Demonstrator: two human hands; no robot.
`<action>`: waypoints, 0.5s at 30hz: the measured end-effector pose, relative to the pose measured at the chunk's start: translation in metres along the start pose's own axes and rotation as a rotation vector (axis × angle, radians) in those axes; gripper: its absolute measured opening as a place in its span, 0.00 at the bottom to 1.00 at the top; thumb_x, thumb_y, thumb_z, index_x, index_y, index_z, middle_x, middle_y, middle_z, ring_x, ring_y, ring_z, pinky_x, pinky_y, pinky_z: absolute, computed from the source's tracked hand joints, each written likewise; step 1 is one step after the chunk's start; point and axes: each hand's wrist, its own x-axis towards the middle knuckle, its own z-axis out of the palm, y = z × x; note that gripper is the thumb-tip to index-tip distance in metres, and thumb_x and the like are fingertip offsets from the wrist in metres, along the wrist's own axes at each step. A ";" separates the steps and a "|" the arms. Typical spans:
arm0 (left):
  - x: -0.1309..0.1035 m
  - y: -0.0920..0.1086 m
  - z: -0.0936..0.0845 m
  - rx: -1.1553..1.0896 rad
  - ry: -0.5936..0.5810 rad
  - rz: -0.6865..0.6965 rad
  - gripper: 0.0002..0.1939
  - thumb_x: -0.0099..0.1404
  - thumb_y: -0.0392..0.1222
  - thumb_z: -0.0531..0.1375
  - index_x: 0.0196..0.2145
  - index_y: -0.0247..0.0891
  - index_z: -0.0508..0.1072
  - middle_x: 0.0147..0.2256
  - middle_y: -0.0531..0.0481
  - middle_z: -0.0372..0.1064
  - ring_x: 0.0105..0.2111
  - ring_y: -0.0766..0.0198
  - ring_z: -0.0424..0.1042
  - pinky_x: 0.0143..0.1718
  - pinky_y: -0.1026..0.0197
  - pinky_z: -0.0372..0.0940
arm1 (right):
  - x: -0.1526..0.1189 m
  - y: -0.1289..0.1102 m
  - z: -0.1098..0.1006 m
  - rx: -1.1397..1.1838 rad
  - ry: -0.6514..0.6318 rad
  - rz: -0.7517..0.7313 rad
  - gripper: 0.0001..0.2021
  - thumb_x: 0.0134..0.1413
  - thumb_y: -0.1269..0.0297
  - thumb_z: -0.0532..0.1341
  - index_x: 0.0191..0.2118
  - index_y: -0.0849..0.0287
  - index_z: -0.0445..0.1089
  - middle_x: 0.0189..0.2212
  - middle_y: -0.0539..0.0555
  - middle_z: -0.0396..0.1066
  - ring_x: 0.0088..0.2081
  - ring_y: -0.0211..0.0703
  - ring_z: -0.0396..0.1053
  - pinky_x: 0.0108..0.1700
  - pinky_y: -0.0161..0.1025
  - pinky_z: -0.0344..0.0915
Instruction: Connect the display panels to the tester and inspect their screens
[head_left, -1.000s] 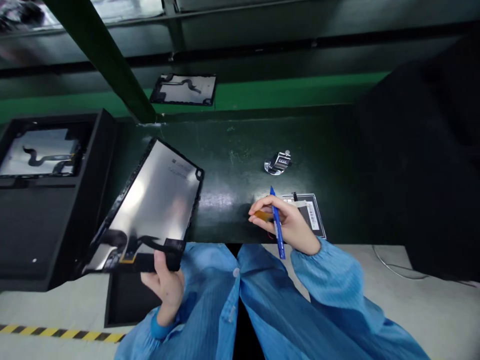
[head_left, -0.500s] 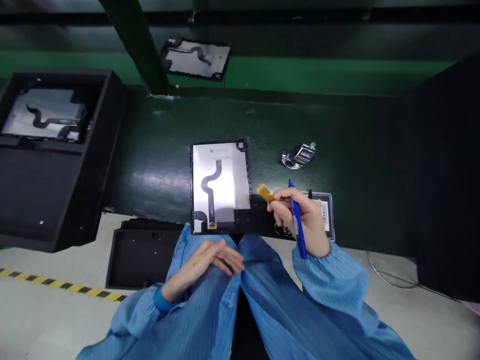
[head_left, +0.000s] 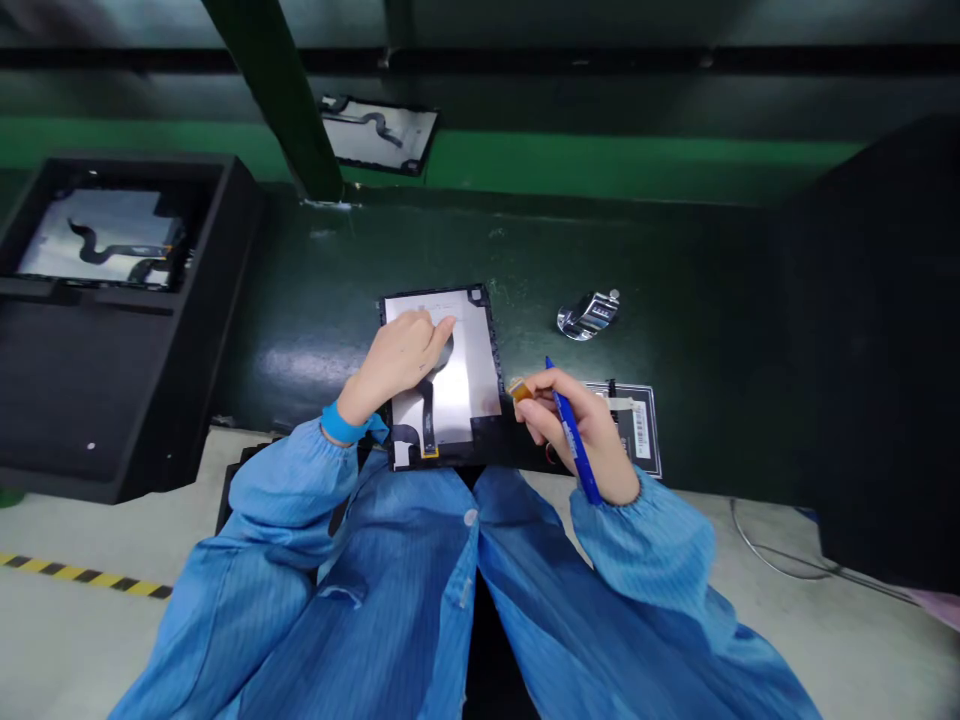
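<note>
A display panel (head_left: 484, 370) with a silvery-white back and black edges lies at the bench's near edge. My left hand (head_left: 401, 355) is over its upper left, fingers curled down and thumb out, closed at the upper end of the black flex cable (head_left: 428, 415); the fingertips are hidden. To the right of the panel, my right hand (head_left: 581, 425) pinches a short orange flex strip (head_left: 519, 390) between thumb and forefinger. A blue marker pen (head_left: 574, 435) is also held in that hand, lying slanted across it.
Beyond my right hand a chrome tally counter (head_left: 589, 315) stands on the dark green bench (head_left: 697, 300). A labelled flat board (head_left: 641, 430) lies partly behind that hand. At left is a black tray (head_left: 217, 290) holding another panel (head_left: 105, 235); a further panel (head_left: 382, 135) lies behind the green post (head_left: 292, 110).
My left hand has risen from my lap onto the panel and closed at the cable's upper end. My right hand, still holding strip and pen, has shifted slightly left.
</note>
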 end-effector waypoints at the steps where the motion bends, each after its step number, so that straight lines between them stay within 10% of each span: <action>1: -0.004 0.001 -0.002 -0.182 -0.132 0.027 0.34 0.76 0.54 0.37 0.24 0.37 0.71 0.28 0.40 0.72 0.35 0.52 0.72 0.51 0.45 0.63 | 0.000 -0.001 0.000 0.005 -0.001 0.004 0.14 0.63 0.51 0.64 0.39 0.57 0.68 0.26 0.47 0.66 0.22 0.32 0.60 0.24 0.33 0.57; 6: -0.039 0.012 -0.007 -1.152 -0.610 -0.009 0.38 0.69 0.70 0.36 0.17 0.43 0.66 0.17 0.47 0.63 0.20 0.60 0.64 0.29 0.54 0.61 | -0.001 -0.007 0.005 0.013 -0.023 0.021 0.14 0.63 0.50 0.63 0.39 0.57 0.68 0.26 0.47 0.67 0.21 0.32 0.60 0.24 0.33 0.57; 10: -0.065 0.027 -0.002 -1.399 -0.348 -0.133 0.20 0.63 0.58 0.60 0.20 0.44 0.66 0.13 0.58 0.47 0.15 0.67 0.46 0.22 0.57 0.46 | -0.002 -0.016 0.009 -0.013 -0.042 -0.024 0.11 0.65 0.55 0.63 0.39 0.58 0.68 0.28 0.48 0.67 0.22 0.32 0.60 0.25 0.33 0.56; 15: -0.079 0.040 -0.001 -1.535 -0.228 -0.155 0.27 0.68 0.65 0.49 0.26 0.42 0.72 0.15 0.58 0.42 0.17 0.66 0.42 0.23 0.57 0.45 | -0.002 -0.019 0.010 -0.091 -0.038 -0.108 0.07 0.65 0.60 0.62 0.38 0.58 0.69 0.26 0.48 0.67 0.26 0.34 0.62 0.30 0.34 0.58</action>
